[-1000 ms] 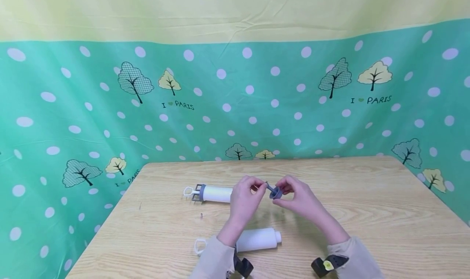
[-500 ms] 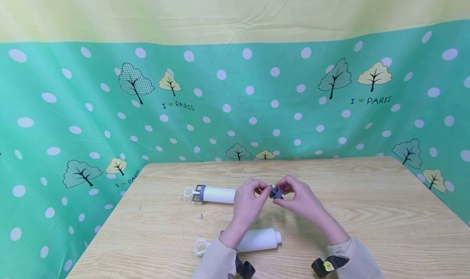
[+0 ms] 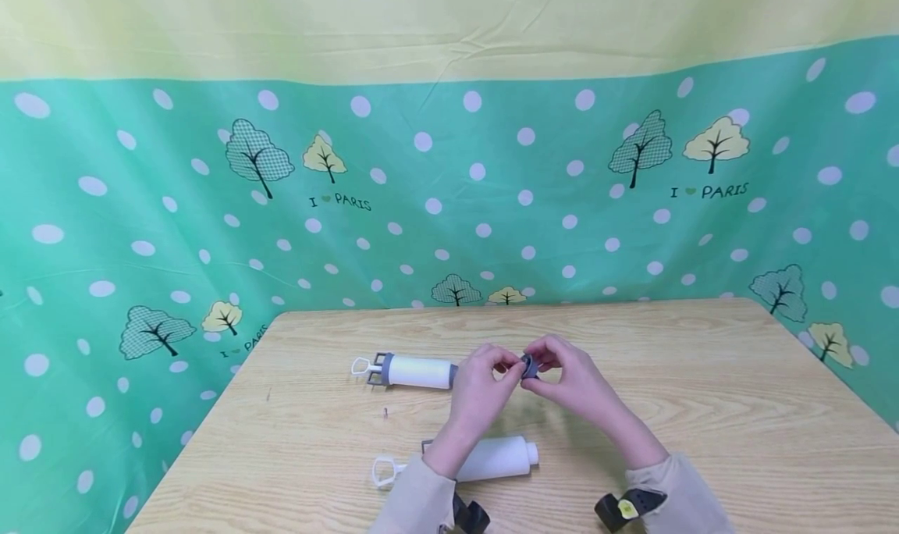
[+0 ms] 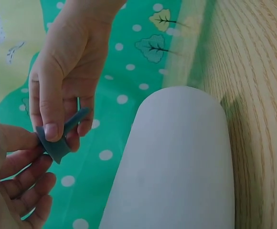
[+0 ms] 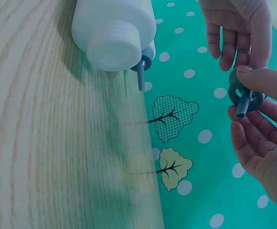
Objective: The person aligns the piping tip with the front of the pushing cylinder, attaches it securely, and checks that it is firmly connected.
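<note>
Above the table, my right hand (image 3: 579,382) holds a grey ring-shaped cap (image 3: 529,367) between thumb and fingers. A short grey nozzle (image 5: 243,106) sticks out through the cap on the right hand's side, as the right wrist view shows. My left hand (image 3: 481,389) pinches at the cap's other side with thumb and index finger; its other fingers are loosely bent. What those fingertips cover inside the cap is hidden. Below the left forearm lies a white tube (image 3: 495,459) with a plain threaded-looking neck and a white loop handle (image 3: 385,471).
Farther back lies a second white tube (image 3: 419,372), with a grey collar and loop handle at its left end and a grey nozzle (image 5: 141,76) at the other. A tiny dark piece (image 3: 385,413) rests between the tubes. A patterned curtain (image 3: 393,167) hangs behind the table.
The left hand has moved right, against the cap. The grey nozzle, earlier standing out of the cap's left side in its fingers, has gone into the cap. The right hand is almost still.
</note>
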Demonstrator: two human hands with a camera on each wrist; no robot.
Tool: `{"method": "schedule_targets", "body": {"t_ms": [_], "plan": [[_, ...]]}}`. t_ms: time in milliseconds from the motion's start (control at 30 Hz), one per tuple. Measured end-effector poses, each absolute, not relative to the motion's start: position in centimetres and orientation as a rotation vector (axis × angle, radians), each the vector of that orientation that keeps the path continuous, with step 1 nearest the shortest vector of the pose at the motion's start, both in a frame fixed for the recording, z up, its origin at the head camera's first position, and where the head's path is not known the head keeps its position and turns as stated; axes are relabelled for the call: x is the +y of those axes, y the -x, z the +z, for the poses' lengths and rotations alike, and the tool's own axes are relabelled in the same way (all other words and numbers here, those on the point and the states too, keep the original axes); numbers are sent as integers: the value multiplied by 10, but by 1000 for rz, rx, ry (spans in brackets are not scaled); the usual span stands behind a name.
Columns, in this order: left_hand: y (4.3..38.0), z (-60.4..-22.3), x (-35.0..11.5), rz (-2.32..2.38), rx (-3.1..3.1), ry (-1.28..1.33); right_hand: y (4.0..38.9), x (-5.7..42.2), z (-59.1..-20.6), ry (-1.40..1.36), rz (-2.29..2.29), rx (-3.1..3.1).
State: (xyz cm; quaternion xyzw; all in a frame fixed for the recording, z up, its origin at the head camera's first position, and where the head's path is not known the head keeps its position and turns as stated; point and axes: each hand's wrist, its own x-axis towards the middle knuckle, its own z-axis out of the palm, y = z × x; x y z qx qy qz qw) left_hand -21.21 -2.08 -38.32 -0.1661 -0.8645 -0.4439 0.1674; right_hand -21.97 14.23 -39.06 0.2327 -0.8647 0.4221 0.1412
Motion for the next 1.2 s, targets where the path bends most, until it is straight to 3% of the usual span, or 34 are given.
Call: {"method": "schedule_targets", "body": {"t_ms": [667, 1200], "plan": [[212, -378, -20, -1336, -2477, 530, 220, 143, -386, -667, 1218, -2499], [204, -382, -34, -1089, -2636, 604, 214, 158, -391, -663, 1265, -2556]]}}
